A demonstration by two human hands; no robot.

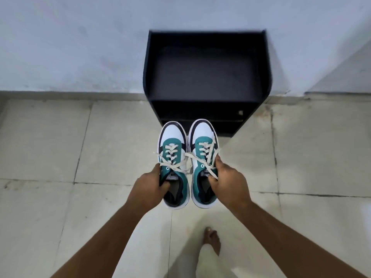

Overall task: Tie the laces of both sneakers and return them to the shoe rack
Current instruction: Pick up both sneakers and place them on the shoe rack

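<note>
Two white, teal and black sneakers are held side by side in the air, toes pointing away from me. My left hand (151, 184) grips the left sneaker (173, 137) at its collar, fingers inside the opening. My right hand (228, 180) holds the right sneaker (202, 135) the same way, on its outer side. The cream laces (181, 164) on both shoes are tied in bows across the teal tongues. Straight ahead, the black shoe rack (206, 77) stands against the wall, its top shelf bare. The sneaker toes hang just in front of the rack's lower front edge.
Pale floor tiles (90, 147) with dark grout lines spread all around. A light blue-grey wall (70, 47) rises behind the rack. My bare foot (213, 239) and a light trouser leg show at the bottom centre.
</note>
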